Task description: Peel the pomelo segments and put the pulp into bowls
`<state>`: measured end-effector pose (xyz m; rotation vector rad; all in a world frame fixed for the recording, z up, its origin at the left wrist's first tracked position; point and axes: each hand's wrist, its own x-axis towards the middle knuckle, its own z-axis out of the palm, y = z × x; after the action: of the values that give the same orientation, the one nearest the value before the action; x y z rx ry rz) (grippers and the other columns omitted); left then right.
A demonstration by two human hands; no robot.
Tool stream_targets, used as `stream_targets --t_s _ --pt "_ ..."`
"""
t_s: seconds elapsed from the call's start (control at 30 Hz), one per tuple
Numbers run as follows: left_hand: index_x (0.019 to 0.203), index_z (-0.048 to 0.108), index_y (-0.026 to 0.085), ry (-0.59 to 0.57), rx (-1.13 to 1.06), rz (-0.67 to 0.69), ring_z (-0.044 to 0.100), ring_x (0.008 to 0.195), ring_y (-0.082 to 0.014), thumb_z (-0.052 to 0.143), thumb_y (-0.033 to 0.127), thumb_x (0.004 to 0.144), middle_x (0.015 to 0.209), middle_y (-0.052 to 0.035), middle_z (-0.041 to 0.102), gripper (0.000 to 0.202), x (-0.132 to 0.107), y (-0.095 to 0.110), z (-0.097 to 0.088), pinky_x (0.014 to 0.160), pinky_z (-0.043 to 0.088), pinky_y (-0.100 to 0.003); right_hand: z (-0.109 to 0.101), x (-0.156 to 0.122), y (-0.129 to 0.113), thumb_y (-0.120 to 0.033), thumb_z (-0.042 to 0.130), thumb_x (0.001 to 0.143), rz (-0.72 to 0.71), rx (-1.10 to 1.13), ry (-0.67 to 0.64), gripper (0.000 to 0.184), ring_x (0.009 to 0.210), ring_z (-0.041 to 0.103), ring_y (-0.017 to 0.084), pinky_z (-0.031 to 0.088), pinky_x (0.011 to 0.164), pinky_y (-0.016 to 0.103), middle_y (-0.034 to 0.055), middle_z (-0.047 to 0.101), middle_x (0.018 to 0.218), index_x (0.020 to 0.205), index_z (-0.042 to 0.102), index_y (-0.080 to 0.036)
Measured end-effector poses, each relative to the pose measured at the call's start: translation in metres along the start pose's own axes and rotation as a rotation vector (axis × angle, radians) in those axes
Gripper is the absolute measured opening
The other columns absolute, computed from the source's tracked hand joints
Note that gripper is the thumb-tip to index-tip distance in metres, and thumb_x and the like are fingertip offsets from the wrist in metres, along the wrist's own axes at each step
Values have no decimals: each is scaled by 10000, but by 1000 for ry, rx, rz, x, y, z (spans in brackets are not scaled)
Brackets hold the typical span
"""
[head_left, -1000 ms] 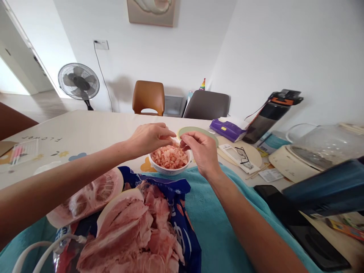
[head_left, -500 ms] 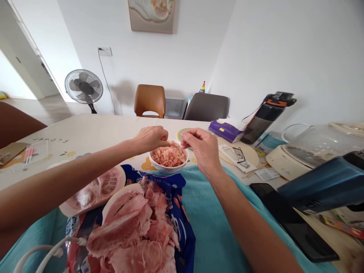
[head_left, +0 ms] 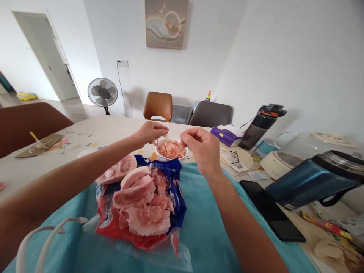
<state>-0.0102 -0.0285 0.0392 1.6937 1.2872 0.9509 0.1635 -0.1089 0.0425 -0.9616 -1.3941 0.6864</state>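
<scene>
A white bowl (head_left: 171,157) filled with small pink bits of pomelo flesh stands on the table past a teal towel (head_left: 204,212). My left hand (head_left: 150,132) hovers over the bowl's left rim, fingers pinched on a scrap of pink pomelo. My right hand (head_left: 200,146) is held just right of the bowl, fingertips pinched together; what they hold is too small to make out. Nearer me, a blue and red plastic bag (head_left: 170,189) carries a heap of pink pomelo peel and pith (head_left: 142,206). A pomelo rind half (head_left: 118,170) lies to its left.
On the right are a black phone (head_left: 270,214), a dark blue kettle (head_left: 309,180), a white cooker with a glass lid (head_left: 295,151), glasses (head_left: 236,157), a purple tissue pack (head_left: 226,134) and a dark bottle (head_left: 260,125). Two chairs (head_left: 157,106) and a fan (head_left: 102,93) stand behind the table.
The camera has tilted up and pulled back, so the bag now shows whole. Both hands stay pinched over the bowl, the left a little lower left.
</scene>
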Motion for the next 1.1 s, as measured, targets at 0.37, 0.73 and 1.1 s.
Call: stream_targets --t_s 0.37,0.73,1.1 --pt "858 762 121 -43 -643 -156 435 433 -11 827 283 663 633 7 626 262 -119 -16 -2 359 302 -129 3 -100 0 -131 566 834 -123 -429 -574 189 880 667 173 519 797 322 18 722 961 830 710 -254" --pt "917 778 126 -208 -815 -203 438 384 -25 770 269 739 505 31 597 228 -132 -38 6 367 347 -135 20 -102 0 -311 598 855 27 -485 -312 245 660 653 162 498 681 304 -6 718 734 1071 673 -222" --pt "902 793 165 -103 -804 -105 658 780 -110 805 298 710 883 -50 760 234 -135 -46 10 712 506 -180 47 -89 11 -308 632 823 59 -217 -268 127 665 645 147 527 649 285 10 716 791 884 682 -210"
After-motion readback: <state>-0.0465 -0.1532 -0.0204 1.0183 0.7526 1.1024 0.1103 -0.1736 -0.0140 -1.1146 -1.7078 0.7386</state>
